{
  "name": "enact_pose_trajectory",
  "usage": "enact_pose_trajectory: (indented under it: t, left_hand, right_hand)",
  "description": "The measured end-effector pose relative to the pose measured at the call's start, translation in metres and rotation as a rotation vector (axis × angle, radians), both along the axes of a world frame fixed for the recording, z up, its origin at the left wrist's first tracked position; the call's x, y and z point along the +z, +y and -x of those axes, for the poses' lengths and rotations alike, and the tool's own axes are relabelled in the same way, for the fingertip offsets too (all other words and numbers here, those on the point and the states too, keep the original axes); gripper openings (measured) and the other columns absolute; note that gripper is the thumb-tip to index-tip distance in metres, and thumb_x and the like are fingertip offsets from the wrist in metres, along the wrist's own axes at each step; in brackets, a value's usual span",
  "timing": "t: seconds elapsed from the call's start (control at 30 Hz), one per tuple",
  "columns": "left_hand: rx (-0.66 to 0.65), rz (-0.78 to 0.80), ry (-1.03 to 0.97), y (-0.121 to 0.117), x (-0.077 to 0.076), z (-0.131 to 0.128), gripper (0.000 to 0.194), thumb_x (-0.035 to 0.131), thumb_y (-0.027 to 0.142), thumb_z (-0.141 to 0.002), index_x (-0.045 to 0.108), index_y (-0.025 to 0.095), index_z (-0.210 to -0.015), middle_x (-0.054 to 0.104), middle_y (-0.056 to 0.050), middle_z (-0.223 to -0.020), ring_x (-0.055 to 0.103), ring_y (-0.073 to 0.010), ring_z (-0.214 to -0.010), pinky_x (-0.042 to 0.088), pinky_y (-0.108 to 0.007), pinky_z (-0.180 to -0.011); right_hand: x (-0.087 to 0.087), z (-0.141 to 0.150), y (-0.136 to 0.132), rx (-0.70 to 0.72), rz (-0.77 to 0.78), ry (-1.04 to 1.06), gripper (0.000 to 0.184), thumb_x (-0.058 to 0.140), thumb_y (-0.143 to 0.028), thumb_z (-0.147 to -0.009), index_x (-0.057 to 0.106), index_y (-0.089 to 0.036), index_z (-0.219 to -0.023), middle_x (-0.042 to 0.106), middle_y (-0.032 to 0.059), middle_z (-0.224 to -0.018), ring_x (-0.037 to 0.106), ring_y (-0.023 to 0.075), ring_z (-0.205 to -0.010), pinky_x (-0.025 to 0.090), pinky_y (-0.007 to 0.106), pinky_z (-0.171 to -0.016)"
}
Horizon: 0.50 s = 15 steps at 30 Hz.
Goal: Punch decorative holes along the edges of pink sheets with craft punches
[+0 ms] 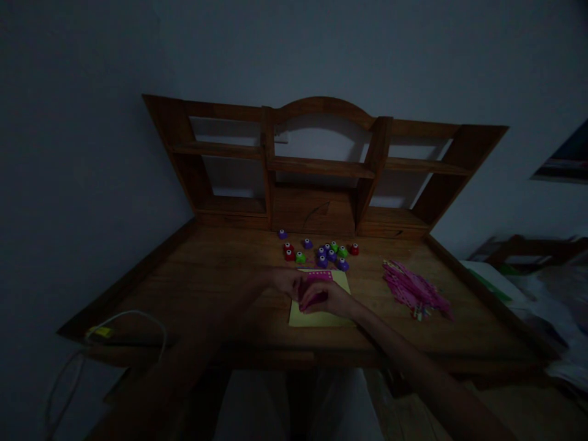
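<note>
you're pinching the pink piece (pixel 316 297) in your right hand (pixel 334 297), probably to steady it over the yellow sheet (pixel 313 320); your left hand (pixel 285 282) is sitting right beside it, but i can't tell if it's gripping.

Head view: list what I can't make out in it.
All in the head view:
1. How the left hand and right hand grip: dim and blurred, fingers overlapping.
2. Part of the pink piece: covered by the hands.
3. Number of pieces in the pink bundle: dark, small, overlapping.
4. The rest of the dark wall panel: cut off by the right edge.
</note>
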<state>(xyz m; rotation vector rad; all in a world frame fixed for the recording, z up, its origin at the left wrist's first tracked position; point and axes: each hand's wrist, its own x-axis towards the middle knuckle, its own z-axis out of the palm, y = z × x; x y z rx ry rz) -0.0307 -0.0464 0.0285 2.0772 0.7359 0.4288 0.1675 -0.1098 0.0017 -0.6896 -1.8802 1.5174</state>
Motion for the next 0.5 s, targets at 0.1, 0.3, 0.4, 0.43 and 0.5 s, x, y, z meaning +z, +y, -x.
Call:
enact_pose_trajectory:
  t: [0.1,0.3,0.4,0.43,0.5]
  left_hand:
    - [0.041,-0.003,0.044,-0.016,-0.011,0.012,0.013,0.069,0.010,-0.071,0.060,0.010,-0.081,0.065,-0.002,-0.077,0.058,-0.0136,-0.068,0.048,-0.024,-0.064]
    - [0.319,-0.538,0.016,-0.092,-0.021,0.033,0.030,0.044,0.016,-0.093,0.063,0.023,-0.115,0.063,-0.006,-0.121,0.054,-0.0214,-0.115,0.041,-0.043,-0.102]
    - [0.315,-0.627,0.096,-0.130,-0.027,0.033,0.043,0.038,0.016,-0.095,0.049,0.024,-0.136,0.054,-0.006,-0.138,0.044,-0.0197,-0.129,0.040,-0.042,-0.107]
    - [0.314,-0.659,0.126,-0.138,-0.029,0.032,0.043,0.039,0.018,-0.096,0.048,0.024,-0.137,0.053,-0.005,-0.139,0.044,-0.0195,-0.130,0.040,-0.042,-0.108]
    - [0.326,-0.700,0.202,-0.149,-0.031,0.028,0.044,0.040,0.021,-0.096,0.044,0.022,-0.141,0.050,-0.005,-0.142,0.042,-0.0198,-0.133,0.036,-0.043,-0.111]
  right_hand:
    - [0.000,0.000,-0.002,-0.033,-0.015,-0.008,0.031,0.083,-0.039,-0.066,0.073,-0.015,-0.084,0.073,0.0061,-0.087,0.070,0.0198,-0.081,0.057,0.033,-0.077]
    - [-0.002,-0.001,-0.001,-0.059,-0.097,-0.015,0.032,0.081,-0.043,-0.068,0.073,-0.016,-0.083,0.073,0.0063,-0.088,0.069,0.0196,-0.082,0.055,0.033,-0.079]
    - [-0.002,-0.002,0.000,-0.037,-0.087,-0.030,0.036,0.080,-0.047,-0.068,0.073,-0.016,-0.085,0.073,0.0065,-0.088,0.069,0.0197,-0.082,0.055,0.033,-0.080]
    - [-0.001,-0.002,0.000,-0.032,-0.080,-0.037,0.038,0.079,-0.048,-0.067,0.072,-0.016,-0.085,0.073,0.0066,-0.089,0.069,0.0198,-0.082,0.055,0.033,-0.080]
    - [-0.001,-0.002,0.000,-0.033,-0.071,-0.042,0.040,0.079,-0.050,-0.066,0.072,-0.015,-0.086,0.073,0.0068,-0.089,0.069,0.0200,-0.082,0.055,0.033,-0.079]
